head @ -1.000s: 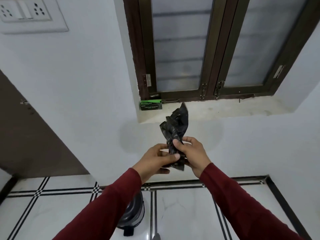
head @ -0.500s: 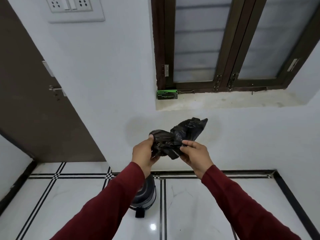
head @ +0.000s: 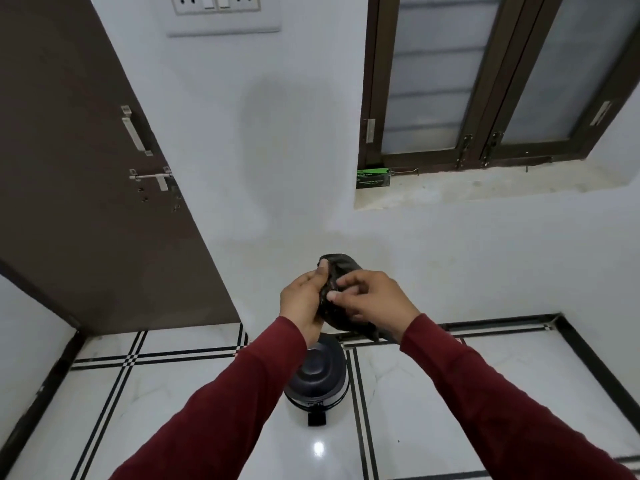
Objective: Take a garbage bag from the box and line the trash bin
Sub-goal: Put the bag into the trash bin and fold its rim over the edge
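Observation:
A crumpled black garbage bag (head: pixel 341 268) is bunched between both hands at the middle of the view. My left hand (head: pixel 304 303) grips its left side and my right hand (head: pixel 374 301) pinches its front with thumb and fingers. Most of the bag is hidden by the fingers. Directly below the hands on the floor stands the dark round trash bin (head: pixel 317 379), lid shut, with a foot pedal at its front. The green garbage bag box (head: pixel 373 178) rests on the left end of the window sill.
A brown door (head: pixel 86 188) with a bolt and handle stands to the left. The window sill (head: pixel 485 188) juts from the white wall on the right, under a dark-framed window. The floor is glossy white tile with black stripes.
The view has swung left and down, so the bin shows fully. The bag's loose end that stuck up to the right is now gathered in between the hands.

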### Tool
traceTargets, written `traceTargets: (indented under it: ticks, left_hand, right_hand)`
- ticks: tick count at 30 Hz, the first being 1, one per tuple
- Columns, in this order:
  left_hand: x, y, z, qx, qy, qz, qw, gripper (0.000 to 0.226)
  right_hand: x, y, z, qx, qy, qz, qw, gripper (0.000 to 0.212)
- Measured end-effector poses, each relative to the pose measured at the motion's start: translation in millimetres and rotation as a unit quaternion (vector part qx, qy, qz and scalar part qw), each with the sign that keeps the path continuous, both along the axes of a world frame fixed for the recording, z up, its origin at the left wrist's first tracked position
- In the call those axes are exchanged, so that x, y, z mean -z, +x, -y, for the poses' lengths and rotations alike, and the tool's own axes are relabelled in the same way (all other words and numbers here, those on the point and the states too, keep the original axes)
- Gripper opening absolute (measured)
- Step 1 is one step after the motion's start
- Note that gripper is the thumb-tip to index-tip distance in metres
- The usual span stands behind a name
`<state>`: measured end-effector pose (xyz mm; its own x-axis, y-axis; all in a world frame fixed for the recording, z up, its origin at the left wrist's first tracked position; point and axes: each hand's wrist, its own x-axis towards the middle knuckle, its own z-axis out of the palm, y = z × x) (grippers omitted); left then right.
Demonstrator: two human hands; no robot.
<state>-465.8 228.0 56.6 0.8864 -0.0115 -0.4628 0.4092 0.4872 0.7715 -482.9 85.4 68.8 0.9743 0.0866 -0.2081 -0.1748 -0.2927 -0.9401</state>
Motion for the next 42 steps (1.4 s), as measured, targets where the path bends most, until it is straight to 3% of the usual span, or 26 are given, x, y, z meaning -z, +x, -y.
traceTargets:
  ticks: [3, 6, 8, 10, 13, 17, 19, 22, 24, 27, 30, 32, 34, 35, 37, 39, 42]
  left_hand:
    - [-2.3, -2.2, -29.2, 0.055, -0.015, -0.025, 0.998, 0.052]
    - [-2.2, -5.2, -58.2, 0.133, -0.055, -0.049, 0.988, 0.041]
    - [-2.6, -8.7, -76.5, 0.192, -0.025, -0.032, 0.98, 0.022]
    - [-3.0, -11.9, -89.4, 0.225, 0.044, -0.006, 0.973, 0.018]
    - [0.2, -9.1, -99.0, 0.156, 0.115, -0.001, 0.981, 0.014]
    - [3.2, -2.7, -107.8, 0.107, 0.195, 0.046, 0.974, 0.023]
    - [3.5, 0.2, -113.4, 0.101, 0.182, 0.05, 0.977, 0.026]
    - [0.3, 9.6, -122.5, 0.047, 0.137, 0.018, 0.989, 0.027]
    - [-2.7, 17.6, -126.4, -0.02, 0.069, -0.012, 0.997, 0.029]
    - [-7.6, 27.3, -125.3, -0.058, 0.069, -0.024, 0.996, 0.039]
    - [-8.8, 31.5, -115.5, 0.032, 0.148, 0.027, 0.988, 0.042]
    - [-6.9, 34.7, -110.9, 0.114, 0.322, 0.098, 0.935, 0.035]
    - [-1.3, 40.0, -109.7, 0.157, 0.52, 0.174, 0.821, 0.028]
    - [1.0, 42.2, -109.5, 0.162, 0.585, 0.195, 0.77, 0.029]
    - [4.2, 47.0, -108.3, 0.166, 0.665, 0.194, 0.702, 0.034]
    - [6.8, 51.9, -104.9, 0.181, 0.712, 0.178, 0.655, 0.044]
    - [7.6, 57.3, -95.0, 0.19, 0.72, 0.176, 0.644, 0.059]
  right_hand:
    - [7.4, -2.0, -23.3, 0.06, 0.087, -0.018, 0.994, 0.005]
    - [10.4, -0.1, -30.6, 0.121, 0.226, -0.109, 0.961, 0.015]
    - [11.4, 1.1, -30.1, 0.142, 0.247, -0.147, 0.947, 0.023]
    - [11.1, 2.6, -29.0, 0.167, 0.261, -0.148, 0.939, 0.033]
    - [12.7, 5.8, -32.8, 0.207, 0.287, -0.13, 0.926, 0.044]
    - [16.1, 12.3, -34.2, 0.2, 0.311, -0.174, 0.913, 0.013]
    - [15.0, 15.0, -34.9, 0.144, 0.28, -0.182, 0.931, 0.006]
    - [17.4, 22.3, -35.9, 0.078, 0.187, -0.111, 0.973, 0.034]
    - [17.7, 25.8, -32.4, 0.029, 0.057, -0.042, 0.997, 0.046]
    - [17.6, 36.4, -23.1, -0.044, -0.158, 0.028, 0.986, 0.051]
    - [19.4, 50.2, -19.5, -0.053, -0.282, 0.032, 0.958, 0.047]
    - [21.6, 59.9, -20.0, -0.046, -0.309, 0.043, 0.949, 0.045]
    - [21.2, 68.2, -19.2, -0.011, -0.293, 0.044, 0.955, 0.04]
    - [20.7, 70.4, -18.4, 0.015, -0.268, 0.043, 0.962, 0.031]
    - [20.8, 73.7, -16.0, 0.062, -0.233, 0.043, 0.969, 0.007]
    - [24.6, 75.2, -14.2, 0.088, -0.22, 0.038, 0.971, 0.017]
    - [29.8, 75.8, -12.3, 0.116, -0.222, 0.019, 0.968, 0.037]
